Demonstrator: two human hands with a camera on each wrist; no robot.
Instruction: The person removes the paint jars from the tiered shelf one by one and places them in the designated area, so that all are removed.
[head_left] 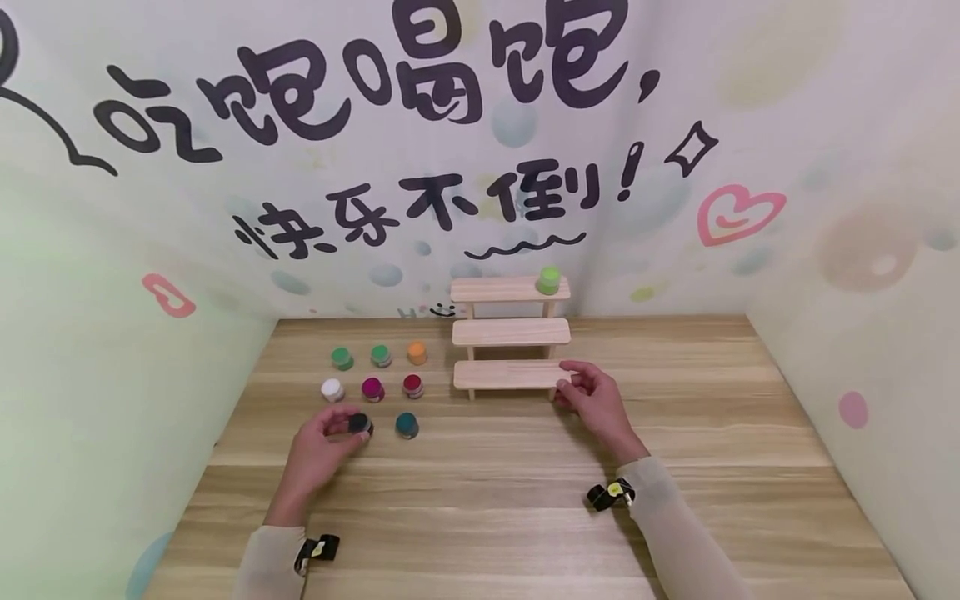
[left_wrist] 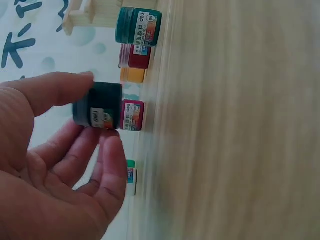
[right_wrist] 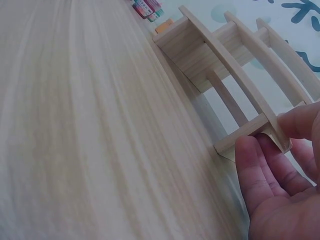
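Note:
My left hand (head_left: 318,450) pinches a small black-lidded paint jar (head_left: 361,423) between thumb and fingers. In the left wrist view this dark jar (left_wrist: 102,105) is held just above the tabletop. A teal paint jar (head_left: 407,426) stands to its right, and a magenta one (head_left: 372,389) is behind it. My right hand (head_left: 600,408) grips the right end of the lowest step of a three-tier wooden stand (head_left: 510,375). In the right wrist view, the thumb is above the board (right_wrist: 245,85) and fingers are beneath it. A light green jar (head_left: 549,281) sits on the top step's right end.
Left of the stand are white (head_left: 332,389), dark red (head_left: 413,386) and orange (head_left: 416,352) paint jars, plus two green ones (head_left: 342,358). Printed fabric walls (head_left: 420,250) border the wooden table (head_left: 480,517) at the back and sides.

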